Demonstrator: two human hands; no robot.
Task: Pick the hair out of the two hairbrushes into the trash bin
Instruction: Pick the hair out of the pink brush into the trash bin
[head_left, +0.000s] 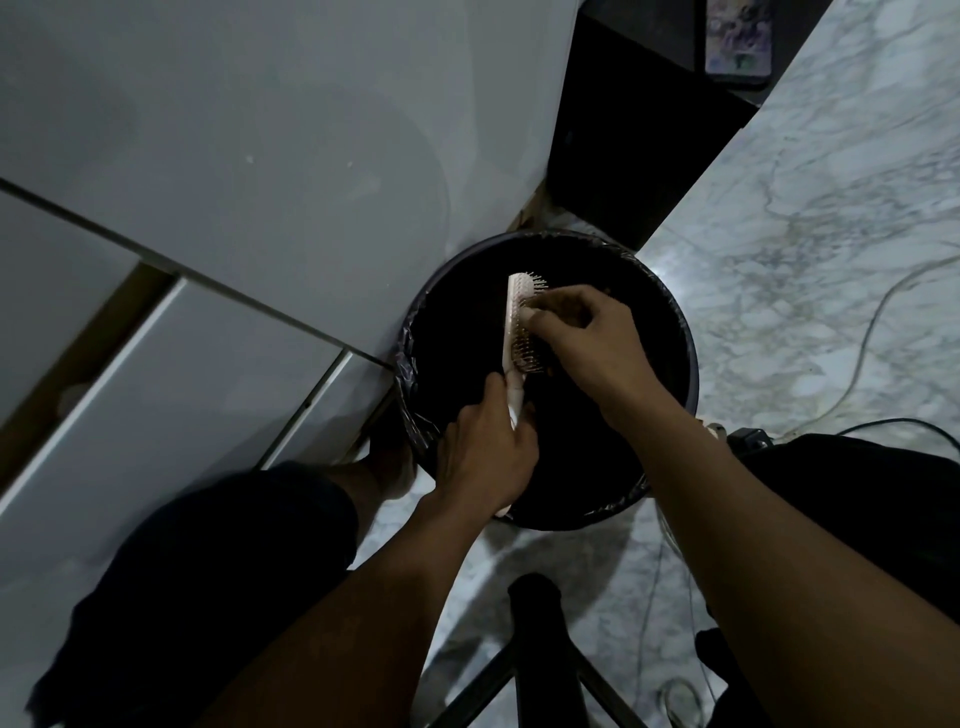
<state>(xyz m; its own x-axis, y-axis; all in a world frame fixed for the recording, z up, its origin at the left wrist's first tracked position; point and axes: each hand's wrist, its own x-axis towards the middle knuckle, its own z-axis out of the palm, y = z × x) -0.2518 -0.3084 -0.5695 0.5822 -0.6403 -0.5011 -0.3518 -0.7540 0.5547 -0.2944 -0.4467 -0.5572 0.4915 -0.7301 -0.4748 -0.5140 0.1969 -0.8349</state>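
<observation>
A pale pink hairbrush (517, 317) is held over a round black trash bin (680, 332) lined with a dark bag. My left hand (485, 452) grips the brush's handle from below, bristles facing right. My right hand (587, 338) is at the bristles, its thumb and fingertips pinched together against them. Dark hair shows among the lower bristles. Only one hairbrush is in view. The bin's inside is too dark to see what lies in it.
White cabinet fronts (234, 182) stand to the left of the bin. The floor is grey-white marble (831, 234) with a thin cable (872, 332) across it at right. My knees flank the bin, and a black stool leg (540, 649) shows below.
</observation>
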